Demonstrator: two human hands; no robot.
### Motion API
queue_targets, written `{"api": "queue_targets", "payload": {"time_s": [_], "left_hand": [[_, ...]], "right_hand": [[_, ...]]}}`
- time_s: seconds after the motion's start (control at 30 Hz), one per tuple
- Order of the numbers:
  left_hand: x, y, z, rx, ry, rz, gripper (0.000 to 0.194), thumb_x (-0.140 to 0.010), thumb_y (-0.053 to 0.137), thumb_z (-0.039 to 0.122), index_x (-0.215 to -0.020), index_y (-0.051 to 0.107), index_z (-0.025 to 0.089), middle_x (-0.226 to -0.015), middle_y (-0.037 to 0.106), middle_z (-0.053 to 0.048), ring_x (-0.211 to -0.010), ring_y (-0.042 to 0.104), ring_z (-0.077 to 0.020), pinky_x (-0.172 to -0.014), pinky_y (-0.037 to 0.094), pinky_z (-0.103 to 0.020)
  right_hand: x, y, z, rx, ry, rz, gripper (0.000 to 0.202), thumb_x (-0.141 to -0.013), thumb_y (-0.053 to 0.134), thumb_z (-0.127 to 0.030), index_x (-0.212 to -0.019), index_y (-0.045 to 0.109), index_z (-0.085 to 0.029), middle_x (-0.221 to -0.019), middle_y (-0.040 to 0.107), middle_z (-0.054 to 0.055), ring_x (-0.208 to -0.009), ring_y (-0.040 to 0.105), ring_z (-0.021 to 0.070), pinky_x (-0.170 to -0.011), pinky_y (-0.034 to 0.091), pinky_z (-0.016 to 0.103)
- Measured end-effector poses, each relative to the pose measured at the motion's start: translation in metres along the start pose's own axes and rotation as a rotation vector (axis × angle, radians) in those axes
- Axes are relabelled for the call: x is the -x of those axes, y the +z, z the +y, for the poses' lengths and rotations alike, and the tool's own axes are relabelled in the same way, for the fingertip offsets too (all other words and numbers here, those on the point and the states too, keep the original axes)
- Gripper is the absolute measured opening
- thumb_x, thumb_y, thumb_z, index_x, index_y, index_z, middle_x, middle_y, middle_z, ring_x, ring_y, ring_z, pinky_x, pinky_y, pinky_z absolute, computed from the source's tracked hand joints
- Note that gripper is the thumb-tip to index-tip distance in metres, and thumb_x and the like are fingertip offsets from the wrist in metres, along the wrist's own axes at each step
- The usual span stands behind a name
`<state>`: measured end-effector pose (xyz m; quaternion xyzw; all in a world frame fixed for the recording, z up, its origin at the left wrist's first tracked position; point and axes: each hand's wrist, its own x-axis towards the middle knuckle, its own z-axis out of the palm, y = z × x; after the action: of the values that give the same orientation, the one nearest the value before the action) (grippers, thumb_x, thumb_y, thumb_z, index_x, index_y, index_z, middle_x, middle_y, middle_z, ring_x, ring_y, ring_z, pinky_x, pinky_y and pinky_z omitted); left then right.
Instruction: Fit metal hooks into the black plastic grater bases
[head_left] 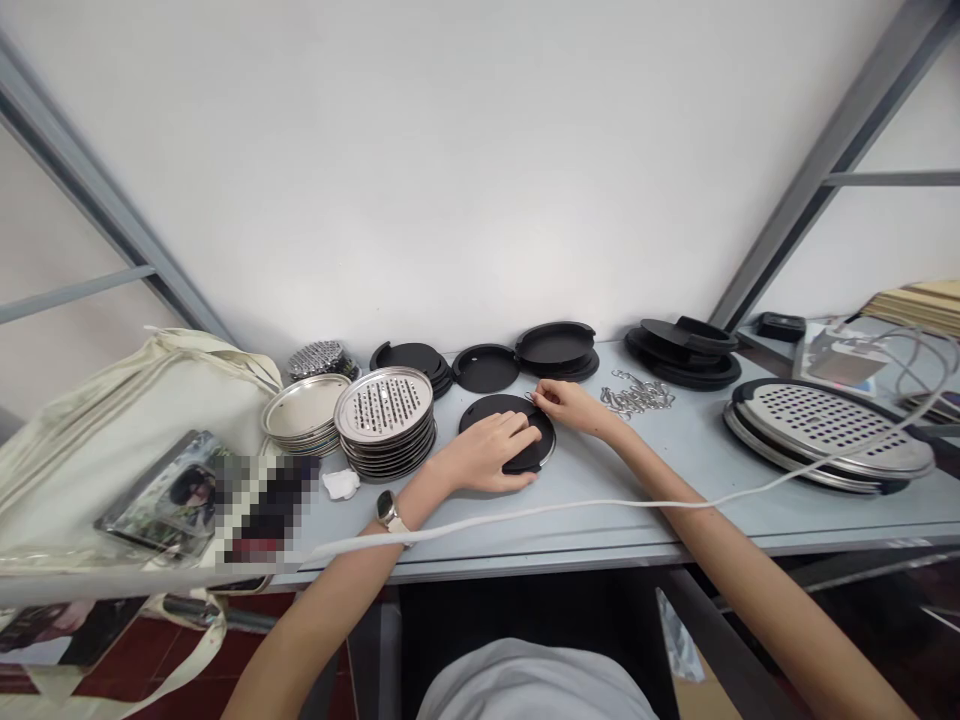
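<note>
My left hand (496,452) lies across a round black tray-like piece (480,408), its fingers bent over the top and its thumb at the near rim. A thin metal edge shows along the piece's right side. At the far right rim, the fingertips of my right hand (564,404) are pinched together around a small shiny metal piece (529,396), mostly hidden. To the right lies a heap of small metal hooks or clips (637,396). Left of my hands stands a stack of round slotted metal grater plates (384,405).
Plain metal discs (300,408) are stacked farther left, beside a cream bag (112,440). Black round pieces (555,345) line the wall. At right lie larger perforated plates (832,425). A white cable (600,507) crosses in front of my forearms.
</note>
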<state>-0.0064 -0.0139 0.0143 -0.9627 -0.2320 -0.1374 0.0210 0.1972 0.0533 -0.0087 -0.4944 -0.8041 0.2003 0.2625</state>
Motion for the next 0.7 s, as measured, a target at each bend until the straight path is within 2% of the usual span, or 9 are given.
{"api": "queue_targets", "payload": {"time_s": [0.1, 0.17, 0.37, 0.47, 0.63, 0.7], "left_hand": [[0.001, -0.002, 0.002, 0.049, 0.041, -0.040, 0.038, -0.077, 0.051, 0.026, -0.115, 0.050, 0.022, -0.094, 0.047, -0.007, -0.081, 0.046, -0.0188, -0.077, 0.037, -0.031], [0.001, -0.003, 0.004, 0.059, 0.048, -0.063, 0.036, -0.075, 0.051, 0.021, -0.111, 0.053, 0.022, -0.093, 0.046, -0.006, -0.080, 0.045, -0.0185, -0.077, 0.037, -0.031], [-0.001, -0.006, 0.006, 0.102, 0.059, -0.055, 0.010, -0.077, 0.048, 0.020, -0.080, 0.057, 0.018, -0.084, 0.049, -0.005, -0.076, 0.045, -0.0166, -0.076, 0.036, -0.029], [0.000, -0.005, 0.004, 0.152, 0.056, -0.068, 0.014, -0.078, 0.046, 0.020, -0.065, 0.050, 0.017, -0.070, 0.050, -0.002, -0.069, 0.044, -0.0141, -0.073, 0.035, -0.028], [0.003, -0.004, -0.001, 0.339, -0.021, -0.134, 0.022, -0.075, 0.049, 0.018, -0.055, 0.041, 0.016, -0.052, 0.045, 0.003, -0.053, 0.038, -0.0090, -0.062, 0.033, -0.025], [0.003, -0.004, -0.003, 0.379, -0.098, -0.088, 0.019, -0.076, 0.048, 0.018, -0.058, 0.044, 0.016, -0.052, 0.045, 0.004, -0.052, 0.038, -0.0083, -0.058, 0.031, -0.024]], "right_hand": [[0.002, -0.002, -0.003, -0.060, 0.012, -0.060, 0.032, -0.082, 0.042, -0.045, -0.066, 0.049, -0.019, -0.060, 0.057, 0.001, -0.056, 0.047, 0.0130, -0.054, 0.034, 0.025], [0.003, -0.002, -0.006, -0.122, 0.019, -0.117, 0.031, -0.082, 0.043, -0.046, -0.066, 0.048, -0.019, -0.059, 0.059, 0.001, -0.054, 0.048, 0.0125, -0.053, 0.035, 0.025], [0.006, 0.001, -0.009, -0.287, 0.002, -0.295, 0.033, -0.081, 0.044, -0.048, -0.069, 0.050, -0.019, -0.054, 0.057, -0.001, -0.050, 0.049, 0.0115, -0.052, 0.039, 0.025], [0.008, 0.002, -0.013, -0.343, -0.039, -0.383, 0.036, -0.083, 0.043, -0.051, -0.069, 0.051, -0.018, -0.056, 0.058, 0.000, -0.053, 0.050, 0.0115, -0.055, 0.041, 0.025], [0.010, 0.005, -0.019, -0.389, -0.065, -0.413, 0.040, -0.082, 0.044, -0.055, -0.067, 0.048, -0.018, -0.056, 0.057, -0.001, -0.054, 0.049, 0.0107, -0.056, 0.040, 0.025], [0.010, 0.005, -0.020, -0.408, -0.062, -0.405, 0.040, -0.082, 0.044, -0.055, -0.068, 0.048, -0.018, -0.057, 0.054, -0.002, -0.054, 0.047, 0.0101, -0.055, 0.038, 0.025]]}}
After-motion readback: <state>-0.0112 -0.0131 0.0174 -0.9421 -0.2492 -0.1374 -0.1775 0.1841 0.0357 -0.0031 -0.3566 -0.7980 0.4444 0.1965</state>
